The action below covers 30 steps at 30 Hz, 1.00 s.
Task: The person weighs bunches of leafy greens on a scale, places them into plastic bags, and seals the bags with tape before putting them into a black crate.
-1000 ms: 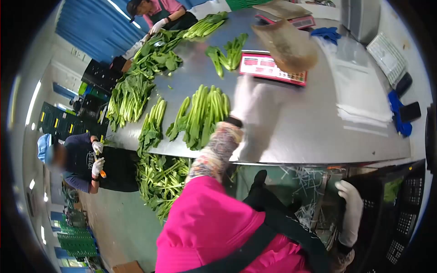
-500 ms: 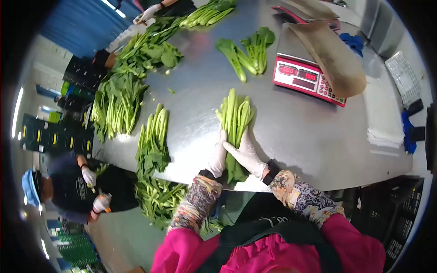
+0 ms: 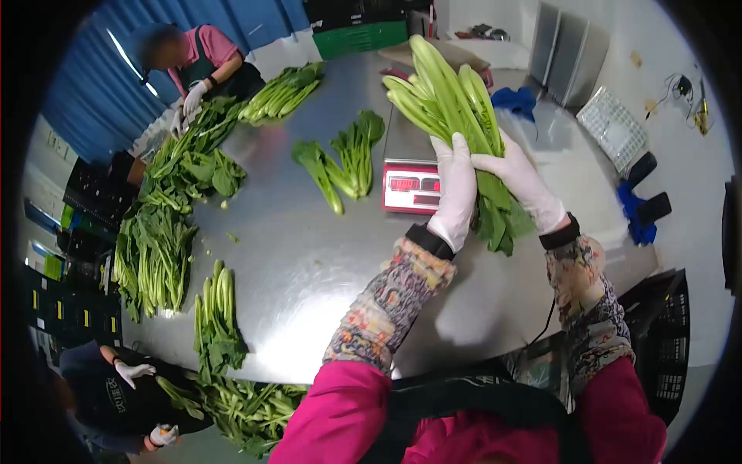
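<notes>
Both my gloved hands hold a bunch of leafy greens (image 3: 452, 93) up above the table, pale stems pointing away from me and dark leaves hanging toward me. My left hand (image 3: 454, 182) is closed round the bunch's left side. On its right side, my right hand (image 3: 525, 182) grips it with the thumb across the stems. Behind the bunch stands a red-edged digital scale (image 3: 402, 185), lit in red and partly hidden by my left hand and the greens. Left of the scale, a few smaller stalks of greens (image 3: 352, 166) lie on the metal table (image 3: 294, 263).
A long heap of greens (image 3: 158, 247) lines the table's left side, with another bunch (image 3: 216, 321) nearer me. One co-worker (image 3: 209, 58) handles greens at the far left; another (image 3: 116, 394) is at the lower left. Blue cloth (image 3: 514, 103) and black crates (image 3: 657, 348) are at the right.
Both hands have lifted the bunch off the table and carried it right and forward, in front of the scale. My view has turned to the right.
</notes>
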Tool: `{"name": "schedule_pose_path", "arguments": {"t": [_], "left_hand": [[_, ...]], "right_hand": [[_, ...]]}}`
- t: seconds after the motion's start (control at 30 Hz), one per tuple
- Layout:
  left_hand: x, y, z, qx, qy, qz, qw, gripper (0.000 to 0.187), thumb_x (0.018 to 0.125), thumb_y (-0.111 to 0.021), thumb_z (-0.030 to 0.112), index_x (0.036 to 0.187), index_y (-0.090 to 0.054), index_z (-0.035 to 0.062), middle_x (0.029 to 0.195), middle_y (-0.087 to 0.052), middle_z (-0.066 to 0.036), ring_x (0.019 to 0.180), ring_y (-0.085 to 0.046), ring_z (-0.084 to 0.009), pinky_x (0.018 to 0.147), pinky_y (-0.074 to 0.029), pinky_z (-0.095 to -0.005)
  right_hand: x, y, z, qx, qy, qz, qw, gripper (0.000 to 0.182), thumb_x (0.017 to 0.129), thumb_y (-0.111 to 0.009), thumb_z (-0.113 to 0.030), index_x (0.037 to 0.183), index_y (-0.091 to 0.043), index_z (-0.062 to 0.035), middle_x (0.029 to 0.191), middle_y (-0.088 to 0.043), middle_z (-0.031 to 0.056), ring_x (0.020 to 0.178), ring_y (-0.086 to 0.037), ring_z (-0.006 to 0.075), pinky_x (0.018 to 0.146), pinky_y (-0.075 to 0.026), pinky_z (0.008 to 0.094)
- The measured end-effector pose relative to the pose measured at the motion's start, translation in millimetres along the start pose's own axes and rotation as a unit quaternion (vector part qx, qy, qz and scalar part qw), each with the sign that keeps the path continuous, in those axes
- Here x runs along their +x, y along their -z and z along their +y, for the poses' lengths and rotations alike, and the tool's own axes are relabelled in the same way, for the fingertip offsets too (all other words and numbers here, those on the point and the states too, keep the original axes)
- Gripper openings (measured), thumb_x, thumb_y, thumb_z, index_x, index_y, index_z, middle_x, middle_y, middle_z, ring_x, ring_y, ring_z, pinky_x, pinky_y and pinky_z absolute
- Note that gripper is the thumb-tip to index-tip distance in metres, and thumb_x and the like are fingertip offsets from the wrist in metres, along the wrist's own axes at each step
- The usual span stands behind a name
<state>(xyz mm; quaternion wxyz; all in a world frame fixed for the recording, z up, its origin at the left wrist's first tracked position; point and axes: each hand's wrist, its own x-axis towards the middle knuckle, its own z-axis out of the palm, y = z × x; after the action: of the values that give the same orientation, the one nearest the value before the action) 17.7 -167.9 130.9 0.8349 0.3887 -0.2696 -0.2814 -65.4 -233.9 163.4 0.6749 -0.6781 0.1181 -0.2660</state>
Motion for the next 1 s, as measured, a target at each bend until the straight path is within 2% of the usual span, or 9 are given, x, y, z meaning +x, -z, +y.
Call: {"name": "schedule_pose_path", "arguments": {"t": [0.1,0.23,0.3,0.37,0.43,0.53,0.8,0.93,1.0], "left_hand": [[53,-4,-52,0.163,-0.015,0.081,0.983,0.073,0.096,-0.040,0.026,0.145,0.002,-0.0095,0.147,-0.023,-0.031,0.134,-0.032,-0.0339,0.109,-0.027,-0.0347],[100,40,-103,0.400,0.163,0.036,0.901,0.078,0.089,-0.053,0.027,0.141,-0.014,-0.0155,0.143,-0.023,-0.037,0.129,-0.037,-0.0423,0.107,-0.031,-0.0382],[93,51,-81,0.418,0.159,0.003,0.895,0.064,0.088,-0.057,0.030,0.133,-0.038,-0.0121,0.127,-0.049,-0.030,0.115,-0.052,-0.0402,0.098,-0.041,-0.0391],[82,68,-51,0.340,0.143,-0.030,0.929,0.051,0.092,-0.056,0.030,0.126,-0.049,-0.0077,0.114,-0.061,-0.020,0.102,-0.060,-0.0277,0.089,-0.047,-0.0338],[74,89,-17,0.247,0.152,-0.032,0.957,0.041,0.096,-0.054,0.029,0.120,-0.055,-0.0041,0.105,-0.065,-0.012,0.091,-0.063,-0.0162,0.082,-0.050,-0.0289],[79,128,7,0.245,0.187,0.004,0.951,0.038,0.098,-0.050,0.031,0.114,-0.058,-0.0024,0.094,-0.067,-0.009,0.081,-0.065,-0.0162,0.080,-0.050,-0.0273],[96,128,-20,0.217,0.311,-0.012,0.925,0.054,0.097,-0.046,0.042,0.112,-0.055,-0.0089,0.098,-0.065,-0.017,0.088,-0.064,-0.0201,0.079,-0.051,-0.0293],[100,107,-53,0.262,0.273,0.012,0.925,0.030,0.092,-0.053,0.020,0.100,-0.060,-0.0075,0.087,-0.066,-0.015,0.070,-0.065,-0.0216,0.062,-0.054,-0.0304],[77,95,-34,0.286,0.239,0.015,0.928,0.026,0.091,-0.047,0.012,0.104,-0.060,-0.0063,0.090,-0.067,-0.011,0.072,-0.063,-0.0182,0.062,-0.051,-0.0281]], "right_hand": [[44,41,19,0.004,-0.058,-0.006,0.998,0.054,0.082,-0.061,-0.004,0.133,-0.043,0.0010,0.123,-0.056,0.0076,0.110,-0.054,0.0152,0.096,-0.042,0.0268],[101,97,99,-0.137,-0.038,-0.059,0.988,0.059,0.081,-0.065,-0.018,0.133,-0.044,0.0020,0.129,-0.053,0.0121,0.116,-0.052,0.0202,0.099,-0.039,0.0308],[108,111,115,-0.605,-0.094,-0.103,0.784,0.071,0.079,-0.066,-0.037,0.134,-0.043,0.0024,0.138,-0.045,0.0215,0.128,-0.042,0.0306,0.106,-0.034,0.0355],[96,125,115,-0.537,-0.066,-0.010,0.841,0.083,0.075,-0.066,-0.052,0.134,-0.045,0.0027,0.142,-0.037,0.0265,0.137,-0.029,0.0360,0.111,-0.026,0.0365],[84,122,81,-0.358,-0.067,0.040,0.931,0.069,0.080,-0.066,-0.044,0.127,-0.052,0.0039,0.129,-0.053,0.0230,0.123,-0.050,0.0287,0.102,-0.038,0.0328],[98,155,78,-0.380,-0.032,0.080,0.921,0.044,0.086,-0.063,-0.037,0.108,-0.065,0.0022,0.098,-0.068,0.0120,0.087,-0.062,0.0153,0.081,-0.047,0.0262],[115,164,104,-0.335,-0.100,0.154,0.924,0.084,0.084,-0.060,-0.056,0.133,-0.042,0.0098,0.123,-0.059,0.0192,0.116,-0.055,0.0248,0.097,-0.040,0.0302],[96,115,92,-0.489,-0.127,0.033,0.862,0.068,0.080,-0.067,-0.039,0.138,-0.045,-0.0109,0.121,-0.060,0.0201,0.110,-0.058,0.0335,0.093,-0.044,0.0347],[82,115,113,-0.431,-0.007,0.043,0.901,0.059,0.079,-0.067,-0.022,0.135,-0.049,-0.0193,0.119,-0.060,0.0179,0.107,-0.058,0.0356,0.091,-0.046,0.0359]]}}
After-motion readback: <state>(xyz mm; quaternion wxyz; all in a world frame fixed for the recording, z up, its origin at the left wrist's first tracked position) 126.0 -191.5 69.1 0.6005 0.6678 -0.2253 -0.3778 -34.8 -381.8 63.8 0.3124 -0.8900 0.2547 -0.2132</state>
